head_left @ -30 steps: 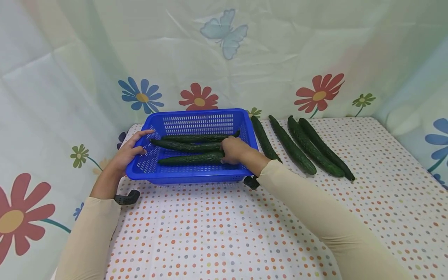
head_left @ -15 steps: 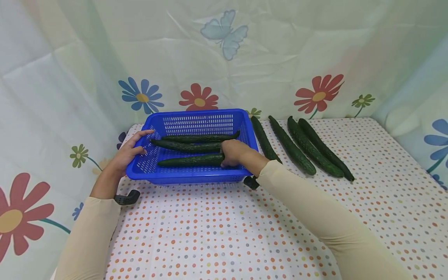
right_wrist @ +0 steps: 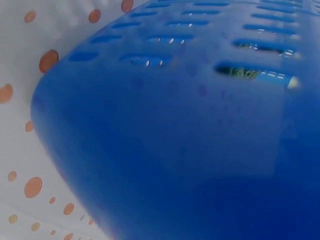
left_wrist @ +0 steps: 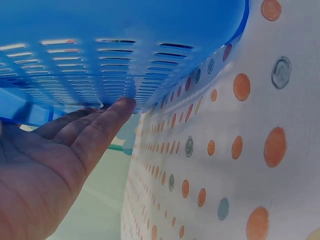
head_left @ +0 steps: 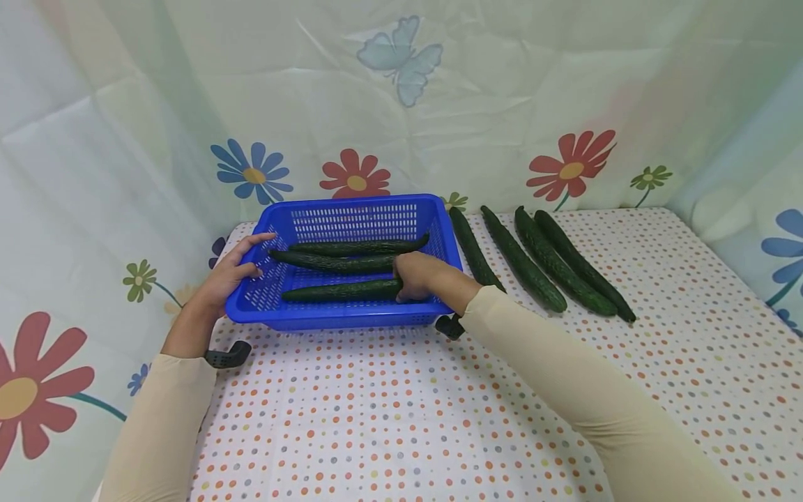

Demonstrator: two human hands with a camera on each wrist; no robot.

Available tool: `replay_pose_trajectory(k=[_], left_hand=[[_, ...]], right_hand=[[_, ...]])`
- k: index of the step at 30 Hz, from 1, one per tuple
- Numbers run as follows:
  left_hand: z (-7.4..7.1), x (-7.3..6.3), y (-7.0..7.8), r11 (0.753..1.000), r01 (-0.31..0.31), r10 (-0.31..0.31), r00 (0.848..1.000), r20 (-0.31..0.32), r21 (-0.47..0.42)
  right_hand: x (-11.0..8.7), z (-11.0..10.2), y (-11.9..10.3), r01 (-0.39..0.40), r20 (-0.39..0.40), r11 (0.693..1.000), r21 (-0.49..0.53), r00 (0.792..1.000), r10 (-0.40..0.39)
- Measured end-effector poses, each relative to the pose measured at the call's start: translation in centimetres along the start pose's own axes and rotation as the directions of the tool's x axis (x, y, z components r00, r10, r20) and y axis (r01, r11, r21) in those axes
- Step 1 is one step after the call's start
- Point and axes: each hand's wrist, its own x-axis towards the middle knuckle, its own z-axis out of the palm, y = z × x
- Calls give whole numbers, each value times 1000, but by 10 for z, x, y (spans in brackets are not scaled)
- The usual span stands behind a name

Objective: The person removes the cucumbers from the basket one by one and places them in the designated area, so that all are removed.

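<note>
A blue plastic basket [head_left: 351, 321] with slotted walls stands on the table, three dark green cucumbers lying crosswise in it. My left hand [head_left: 228, 275] holds the basket's left rim, thumb over the edge; in the left wrist view its fingers [left_wrist: 102, 127] lie along the outer wall. Inside the basket, my right hand [head_left: 419, 275] grips the right end of the front cucumber [head_left: 341, 291]. That hand also covers the right end of the middle cucumber [head_left: 332, 263]. The back cucumber [head_left: 357, 247] lies close behind it. The right wrist view shows only the basket's outer wall [right_wrist: 165, 125] and the tablecloth.
Several more cucumbers lie slanted on the table right of the basket, among them one beside its wall [head_left: 473, 247] and a farther one [head_left: 583, 265]. A dotted cloth [head_left: 351, 418] covers the table. A flowered curtain [head_left: 489, 104] hangs behind it.
My right hand and the front cucumber have shifted slightly toward the basket's front wall, widening the gap to the middle cucumber. The left hand and basket have stayed put.
</note>
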Motion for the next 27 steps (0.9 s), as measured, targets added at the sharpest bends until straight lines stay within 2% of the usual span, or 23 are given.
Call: replay_pose_trajectory(k=[9, 19, 23, 27], left_hand=[[-2, -1, 1, 1000, 10, -10, 1000, 9, -8], [-2, 2, 0, 1000, 11, -11, 1000, 18, -17], [-2, 2, -1, 1000, 13, -13, 1000, 14, -17], [-2, 1, -1, 1000, 14, -14, 1000, 12, -14]], right_hand=[[-3, -2, 3, 97, -69, 994, 54, 993, -93], [-4, -5, 7, 100, -88, 986, 133, 992, -89], [-6, -6, 8, 125, -130, 975, 185, 986, -102], [-7, -7, 8, 154, -182, 951, 269, 978, -106]])
